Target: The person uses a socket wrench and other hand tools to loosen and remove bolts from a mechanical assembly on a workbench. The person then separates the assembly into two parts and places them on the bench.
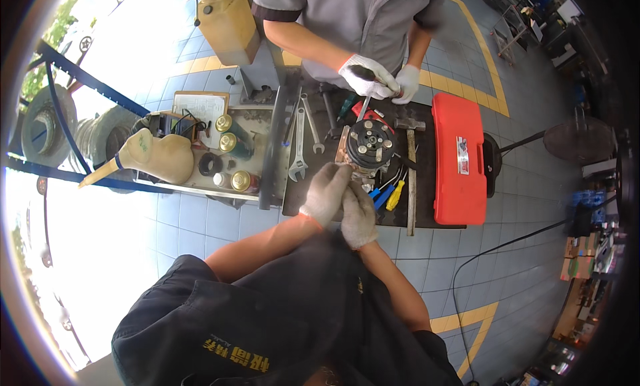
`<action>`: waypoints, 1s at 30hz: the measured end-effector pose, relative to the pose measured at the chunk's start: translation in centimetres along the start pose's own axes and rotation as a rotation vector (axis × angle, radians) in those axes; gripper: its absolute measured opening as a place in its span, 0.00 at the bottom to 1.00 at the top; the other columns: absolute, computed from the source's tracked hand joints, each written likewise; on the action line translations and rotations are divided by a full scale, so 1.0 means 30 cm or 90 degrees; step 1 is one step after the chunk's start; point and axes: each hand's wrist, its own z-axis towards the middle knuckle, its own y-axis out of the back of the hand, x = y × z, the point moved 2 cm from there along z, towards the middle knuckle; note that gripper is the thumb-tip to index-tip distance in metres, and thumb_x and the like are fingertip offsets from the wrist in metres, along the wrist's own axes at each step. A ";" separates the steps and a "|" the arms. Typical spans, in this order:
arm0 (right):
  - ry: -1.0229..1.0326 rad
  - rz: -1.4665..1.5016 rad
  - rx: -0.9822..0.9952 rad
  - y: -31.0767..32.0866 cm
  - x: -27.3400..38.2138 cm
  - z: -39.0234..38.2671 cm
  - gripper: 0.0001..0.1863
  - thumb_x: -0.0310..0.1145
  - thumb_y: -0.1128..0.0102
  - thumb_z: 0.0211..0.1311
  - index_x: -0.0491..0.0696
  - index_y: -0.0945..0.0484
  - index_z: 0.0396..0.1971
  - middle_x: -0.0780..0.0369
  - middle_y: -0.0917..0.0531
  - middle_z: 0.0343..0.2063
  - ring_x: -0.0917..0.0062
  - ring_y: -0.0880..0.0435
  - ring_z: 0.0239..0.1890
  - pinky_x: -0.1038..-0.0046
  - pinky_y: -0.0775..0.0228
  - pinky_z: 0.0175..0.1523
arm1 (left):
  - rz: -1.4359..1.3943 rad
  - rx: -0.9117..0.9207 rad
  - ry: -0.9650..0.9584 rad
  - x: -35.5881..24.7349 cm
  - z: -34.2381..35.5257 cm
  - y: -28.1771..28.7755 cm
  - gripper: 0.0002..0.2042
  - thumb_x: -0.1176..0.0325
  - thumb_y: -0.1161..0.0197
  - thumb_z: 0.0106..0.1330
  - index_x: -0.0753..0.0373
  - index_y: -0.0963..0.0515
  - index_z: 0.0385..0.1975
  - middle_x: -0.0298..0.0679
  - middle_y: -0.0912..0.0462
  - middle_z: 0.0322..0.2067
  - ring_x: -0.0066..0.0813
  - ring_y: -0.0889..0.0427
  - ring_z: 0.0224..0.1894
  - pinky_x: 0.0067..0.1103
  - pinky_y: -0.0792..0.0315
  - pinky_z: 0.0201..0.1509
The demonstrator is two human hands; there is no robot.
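A metal compressor with a round black pulley (371, 144) sits on the dark bench mat in front of me. My left hand (327, 194), in a whitish work glove, is closed with its fingertips at the compressor's near left side. Right beside it, my right hand (359, 216), gloved alike, is closed with its fingers curled toward the left one. What the two hands hold, if anything, is hidden behind the gloves. Across the bench, a co-worker's gloved hands (373, 78) hold a black-handled tool (362, 72) above the compressor's far side.
Left of the compressor lie an adjustable wrench (298, 143) and other wrenches. At its right are a yellow-handled screwdriver (396, 195), a hammer (411, 166) and a red case (460, 159). A metal tray (257, 133) at left carries cans and a beige jug (160, 157).
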 end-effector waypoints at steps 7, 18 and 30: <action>-0.082 0.201 0.130 -0.085 -0.088 0.005 0.26 0.42 0.41 0.92 0.40 0.19 0.76 0.58 0.12 0.68 0.70 0.14 0.70 0.65 0.24 0.78 | 0.088 -0.045 0.078 0.069 0.074 0.149 0.28 0.46 0.37 0.91 0.72 0.11 0.52 0.38 0.05 0.45 0.23 0.10 0.45 0.26 0.15 0.51; -0.181 0.388 0.216 -0.106 0.034 -0.042 0.23 0.37 0.36 0.89 0.46 0.14 0.75 0.53 0.07 0.61 0.58 0.07 0.63 0.58 0.14 0.70 | 0.202 -0.169 0.025 -0.056 0.125 0.309 0.32 0.42 0.37 0.88 0.67 0.14 0.30 0.35 0.18 0.23 0.23 0.21 0.31 0.33 0.24 0.39; 0.087 -0.304 0.151 -0.161 -0.086 0.049 0.19 0.43 0.33 0.87 0.42 0.09 0.58 0.45 0.05 0.54 0.55 0.04 0.56 0.57 0.13 0.60 | 0.422 -0.068 -0.078 -0.090 0.083 0.245 0.21 0.56 0.37 0.86 0.70 0.12 0.37 0.63 0.11 0.33 0.68 0.07 0.41 0.48 0.17 0.47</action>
